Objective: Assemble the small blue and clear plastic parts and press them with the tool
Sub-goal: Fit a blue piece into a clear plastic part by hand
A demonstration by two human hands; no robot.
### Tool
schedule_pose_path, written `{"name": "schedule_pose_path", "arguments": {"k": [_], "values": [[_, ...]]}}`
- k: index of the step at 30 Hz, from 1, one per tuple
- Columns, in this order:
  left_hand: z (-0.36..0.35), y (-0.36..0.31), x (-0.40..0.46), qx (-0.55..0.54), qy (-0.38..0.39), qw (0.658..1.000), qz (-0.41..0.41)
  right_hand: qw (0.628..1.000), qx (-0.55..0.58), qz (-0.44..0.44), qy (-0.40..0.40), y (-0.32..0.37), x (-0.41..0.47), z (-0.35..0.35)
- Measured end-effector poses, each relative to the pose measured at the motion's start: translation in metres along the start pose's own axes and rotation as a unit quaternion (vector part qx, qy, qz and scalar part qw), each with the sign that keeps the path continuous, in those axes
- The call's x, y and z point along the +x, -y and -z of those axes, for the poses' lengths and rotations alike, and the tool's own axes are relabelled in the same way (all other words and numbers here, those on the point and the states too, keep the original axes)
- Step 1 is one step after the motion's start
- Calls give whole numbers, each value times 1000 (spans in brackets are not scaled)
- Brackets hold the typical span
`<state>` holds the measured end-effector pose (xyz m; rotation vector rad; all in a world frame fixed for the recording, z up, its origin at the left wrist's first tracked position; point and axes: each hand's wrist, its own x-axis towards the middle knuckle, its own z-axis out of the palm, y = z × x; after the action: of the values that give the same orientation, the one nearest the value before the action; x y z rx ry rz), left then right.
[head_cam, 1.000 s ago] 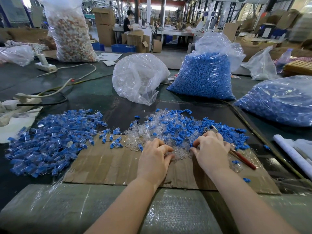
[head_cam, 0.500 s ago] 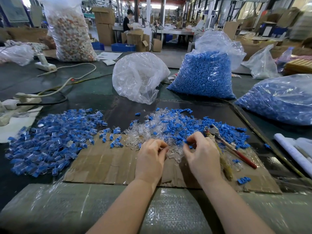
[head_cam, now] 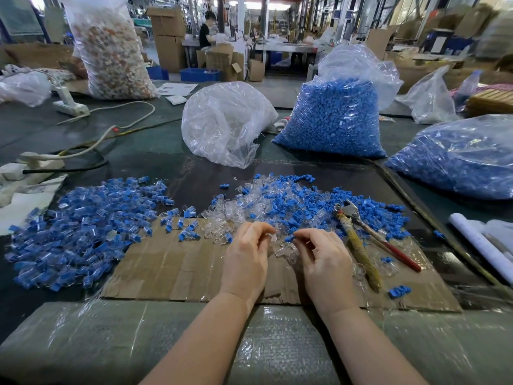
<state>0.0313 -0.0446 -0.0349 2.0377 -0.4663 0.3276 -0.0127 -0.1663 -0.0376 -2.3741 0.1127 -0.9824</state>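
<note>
- Left hand [head_cam: 245, 257] pinches a clear part [head_cam: 268, 235] at its fingertips.
- Right hand [head_cam: 323, 257] pinches a blue part [head_cam: 289, 238], just beside it.
- Pliers [head_cam: 358, 240] lie right of the right hand, untouched.

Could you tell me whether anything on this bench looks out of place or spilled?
Little stands out. A few blue parts lie stray on the cardboard near its right edge, away from the main pile. The pliers lie idle beside the right hand.
</note>
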Motion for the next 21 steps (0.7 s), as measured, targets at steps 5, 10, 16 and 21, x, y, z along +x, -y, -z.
{"name": "schedule_pose_path", "arguments": {"k": [5,10,16,21], "values": [[0,0,-1,-39,20,999,32,1000,20,-11,13,3,-1,2],[0,2,0,-74,25,996,42,999,-16,-3,50,3,-2,-1],[-1,5,0,-89,58,993,43,998,-50,10,33,5,-2,-3],[0,6,1,-105,62,991,53,998,-34,23,52,3,-2,-2]]}}
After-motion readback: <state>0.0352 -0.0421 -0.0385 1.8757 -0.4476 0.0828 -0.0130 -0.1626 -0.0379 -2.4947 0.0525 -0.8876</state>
